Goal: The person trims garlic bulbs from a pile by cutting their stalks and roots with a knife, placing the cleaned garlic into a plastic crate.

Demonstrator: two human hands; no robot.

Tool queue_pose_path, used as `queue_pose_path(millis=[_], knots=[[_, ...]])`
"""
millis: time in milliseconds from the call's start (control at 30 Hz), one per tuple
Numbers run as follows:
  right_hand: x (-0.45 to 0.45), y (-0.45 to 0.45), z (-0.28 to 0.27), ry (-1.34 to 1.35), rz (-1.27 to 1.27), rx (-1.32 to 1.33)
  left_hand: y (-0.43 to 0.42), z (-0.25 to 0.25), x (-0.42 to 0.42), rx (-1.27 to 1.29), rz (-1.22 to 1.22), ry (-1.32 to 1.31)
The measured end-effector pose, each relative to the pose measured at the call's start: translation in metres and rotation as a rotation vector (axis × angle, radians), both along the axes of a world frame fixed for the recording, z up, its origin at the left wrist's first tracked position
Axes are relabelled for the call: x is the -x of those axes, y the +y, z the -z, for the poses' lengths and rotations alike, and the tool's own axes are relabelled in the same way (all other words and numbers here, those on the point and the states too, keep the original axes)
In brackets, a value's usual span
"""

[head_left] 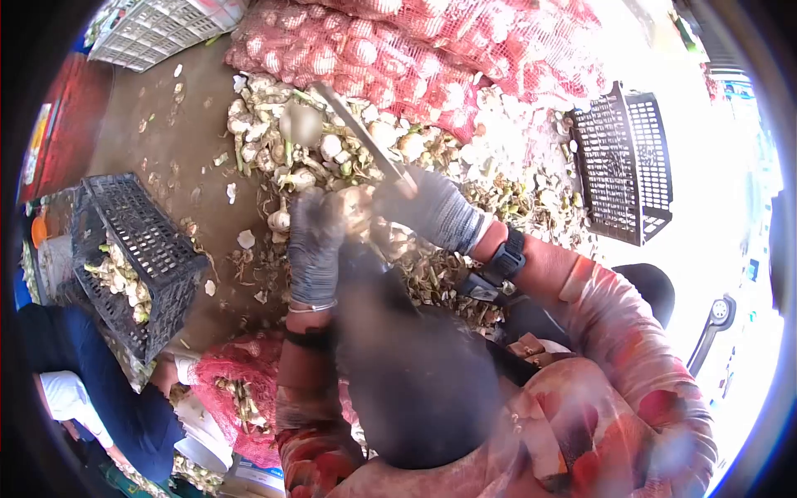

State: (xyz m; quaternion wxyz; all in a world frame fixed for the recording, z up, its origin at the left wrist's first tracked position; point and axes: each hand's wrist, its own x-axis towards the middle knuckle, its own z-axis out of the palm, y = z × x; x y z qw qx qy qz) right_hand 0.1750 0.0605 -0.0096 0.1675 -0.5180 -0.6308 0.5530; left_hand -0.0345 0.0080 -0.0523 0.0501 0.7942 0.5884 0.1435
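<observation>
My left hand, in a grey knit glove, is closed at the near edge of a heap of garlic. A garlic bulb lies between my two hands, beside the left fingers; blur hides whether they hold it. My right hand, gloved the same way, is wrapped round a knife. Its long blade points up and to the left over the heap. A pale, blurred round shape shows left of the blade.
Red mesh sacks of garlic lie behind the heap. Black crates stand at right and left, a white crate at upper left. A co-worker is at lower left by a red mesh bag.
</observation>
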Motion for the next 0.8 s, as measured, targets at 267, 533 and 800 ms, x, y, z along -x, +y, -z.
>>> queue_pose_path(millis=[267,533,800], knots=[[0.012,-0.032,0.023,0.060,0.105,-0.152,-0.009,-0.003,-0.026,0.863,-0.093,-2.188],[-0.004,-0.026,-0.002,-0.088,-0.108,-0.283,-0.004,0.020,-0.017,0.669,-0.119,-1.586],[-0.027,-0.004,-0.063,-0.282,-0.520,-0.526,-0.040,0.046,0.011,0.158,0.063,-0.460]])
